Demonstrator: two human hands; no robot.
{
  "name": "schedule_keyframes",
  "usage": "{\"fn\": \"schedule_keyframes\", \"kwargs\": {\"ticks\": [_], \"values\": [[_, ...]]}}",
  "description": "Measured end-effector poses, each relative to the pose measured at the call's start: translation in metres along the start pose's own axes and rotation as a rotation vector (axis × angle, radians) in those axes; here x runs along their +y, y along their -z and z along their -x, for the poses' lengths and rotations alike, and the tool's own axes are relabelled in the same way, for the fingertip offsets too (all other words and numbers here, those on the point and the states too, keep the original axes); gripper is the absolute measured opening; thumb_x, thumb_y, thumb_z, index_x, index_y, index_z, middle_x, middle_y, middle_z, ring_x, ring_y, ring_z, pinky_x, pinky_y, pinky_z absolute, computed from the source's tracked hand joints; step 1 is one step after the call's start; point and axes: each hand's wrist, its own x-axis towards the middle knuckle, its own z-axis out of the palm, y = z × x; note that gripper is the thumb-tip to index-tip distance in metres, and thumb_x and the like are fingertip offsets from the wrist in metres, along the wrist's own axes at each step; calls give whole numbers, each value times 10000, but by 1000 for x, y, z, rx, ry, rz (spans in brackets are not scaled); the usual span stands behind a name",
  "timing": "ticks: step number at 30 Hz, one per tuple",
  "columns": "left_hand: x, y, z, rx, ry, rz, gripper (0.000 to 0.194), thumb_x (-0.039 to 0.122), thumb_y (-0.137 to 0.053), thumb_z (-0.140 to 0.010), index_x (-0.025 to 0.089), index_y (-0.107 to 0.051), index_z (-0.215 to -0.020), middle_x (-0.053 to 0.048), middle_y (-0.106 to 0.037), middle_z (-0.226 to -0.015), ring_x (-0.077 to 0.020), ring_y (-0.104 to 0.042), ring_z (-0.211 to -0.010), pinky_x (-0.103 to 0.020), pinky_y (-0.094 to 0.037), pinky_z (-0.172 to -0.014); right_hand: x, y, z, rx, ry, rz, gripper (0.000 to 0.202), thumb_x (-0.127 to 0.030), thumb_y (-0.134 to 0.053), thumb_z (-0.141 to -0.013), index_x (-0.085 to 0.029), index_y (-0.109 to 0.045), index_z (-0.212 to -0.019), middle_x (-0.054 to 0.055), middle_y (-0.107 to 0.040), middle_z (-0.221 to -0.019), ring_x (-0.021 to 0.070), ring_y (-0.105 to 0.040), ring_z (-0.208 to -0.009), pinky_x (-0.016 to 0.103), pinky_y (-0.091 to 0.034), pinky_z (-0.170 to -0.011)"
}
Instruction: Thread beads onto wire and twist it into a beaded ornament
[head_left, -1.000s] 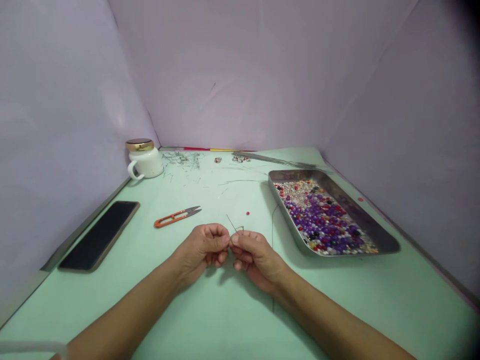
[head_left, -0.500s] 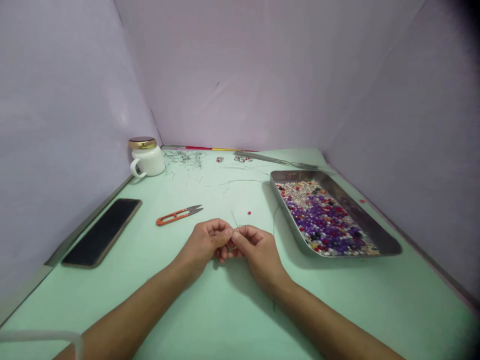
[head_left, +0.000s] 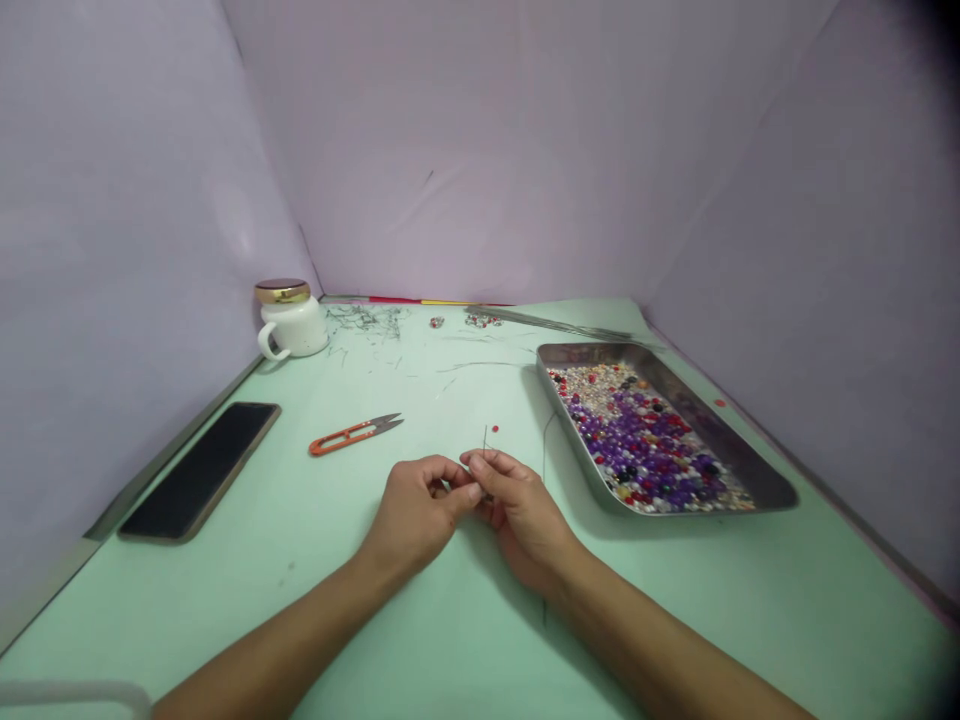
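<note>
My left hand (head_left: 421, 508) and my right hand (head_left: 525, 510) meet fingertip to fingertip over the green table. Both are closed in a pinch. A thin dark wire (head_left: 485, 437) rises from between the fingers of my right hand, and another stretch of wire shows to its right, toward the tray. What the left fingertips pinch is too small to make out. One red bead (head_left: 495, 429) lies just beyond my hands. Orange thread snips (head_left: 349, 437) rest to the left of them.
A metal tray (head_left: 585, 470) of mixed beads is at the right. A black phone (head_left: 201, 472) and a white lidded mug (head_left: 296, 328) stand left. Wire scraps (head_left: 367, 320), small beaded pieces (head_left: 484, 320) and a wire bundle (head_left: 555, 322) lie at the back.
My left hand has turned and its thumb now sits lower against the right fingers. The wire end above my hands stands more upright. The view has shifted slightly.
</note>
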Motion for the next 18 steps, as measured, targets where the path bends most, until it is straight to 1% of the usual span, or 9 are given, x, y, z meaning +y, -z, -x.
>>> {"fn": "schedule_keyframes", "kwargs": {"ticks": [5, 9, 12, 15, 18], "values": [[-5, -4, 1, 50, -77, -67, 82, 230, -555, -638, 155, -572, -610, 43, -463, -485, -82, -379, -447, -208, -294, -448, 1, 0, -1, -74, -10, -25, 218, -286, -731, -567, -137, -611, -671, 7, -571, -653, 116, -527, -617, 237, -400, -605], [-7, -6, 0, 84, -83, -82, 139, 258, -542, -651, 153, -539, -559, 40, -450, -478, -82, -366, -448, -205, -279, -434, 0, -1, 0, -82, -16, -11, 205, -280, -725, -575, -134, -609, -660, 11, -567, -660, 120, -527, -633, 237, -403, -608], [-5, -4, 0, 62, -82, -88, 127, 224, -523, -646, 153, -514, -540, 39, -444, -479, -82, -361, -457, -205, -280, -440, 0, 0, -1, -60, -25, 11, 208, -281, -720, -581, -134, -608, -676, 10, -559, -670, 119, -522, -638, 234, -407, -594], [-2, 1, 0, 28, -95, -76, 88, 165, -507, -609, 152, -503, -522, 39, -442, -479, -84, -365, -470, -206, -284, -450, 0, 3, -2, -34, -27, 27, 214, -284, -715, -589, -136, -609, -702, -4, -535, -663, 98, -496, -595, 218, -406, -554], [0, 6, -1, -10, -86, -66, 77, 138, -494, -582, 148, -500, -505, 42, -437, -468, -81, -354, -469, -203, -273, -441, 0, 4, -3, -39, -30, 52, 216, -288, -713, -590, -131, -610, -697, -10, -515, -646, 83, -471, -563, 204, -403, -518]]}}
